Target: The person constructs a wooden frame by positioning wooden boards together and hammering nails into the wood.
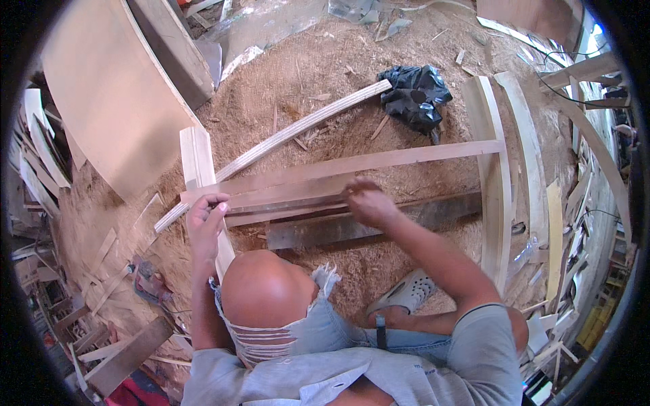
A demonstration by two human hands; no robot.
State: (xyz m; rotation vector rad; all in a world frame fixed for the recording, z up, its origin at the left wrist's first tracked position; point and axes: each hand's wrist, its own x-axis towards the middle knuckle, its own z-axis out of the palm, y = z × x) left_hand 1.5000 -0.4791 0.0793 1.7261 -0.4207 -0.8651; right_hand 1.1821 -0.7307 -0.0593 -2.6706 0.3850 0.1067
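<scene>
A pale wooden frame lies before me: a short left rail, a long crosspiece and a right rail. My left hand is at the corner where the crosspiece meets the left rail, thumb and fingers pinched together. Whatever they pinch is too small to name. My right hand is closed just below the middle of the crosspiece, its fingers slightly blurred; what it holds, if anything, is hidden. Between the two hands runs a narrow dark strip. A dark board lies lower, beneath my right forearm.
Sawdust covers the ground. A grooved wooden strip slants under the frame toward a crumpled black plastic bag. Large curved panels stand at far left. A corded power tool lies left of my knee; scrap wood lines the right.
</scene>
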